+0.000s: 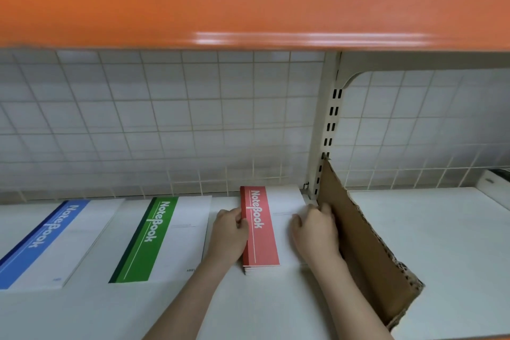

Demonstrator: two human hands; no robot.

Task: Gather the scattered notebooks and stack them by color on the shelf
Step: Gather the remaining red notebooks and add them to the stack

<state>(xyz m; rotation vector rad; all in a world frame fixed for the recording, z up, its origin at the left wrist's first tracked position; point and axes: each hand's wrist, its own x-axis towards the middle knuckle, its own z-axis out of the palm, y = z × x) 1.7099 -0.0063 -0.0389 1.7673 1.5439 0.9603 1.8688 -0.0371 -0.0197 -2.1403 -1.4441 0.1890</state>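
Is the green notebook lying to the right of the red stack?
No, the green notebook lies left of the red stack.

Glossy orange shelf edge (248,0) fills top of view, blurred w/ a light glare. Behind, white wire grid back panel (165,124) runs full width. Cream slotted metal upright (329,124) stands right of centre, w/ curved cream bracket (356,77) at its top. Brown corrugated cardboard divider (367,246) stands on edge, leaning vs. upright's base. Far right: small white box-like item (494,181), mostly cut off.
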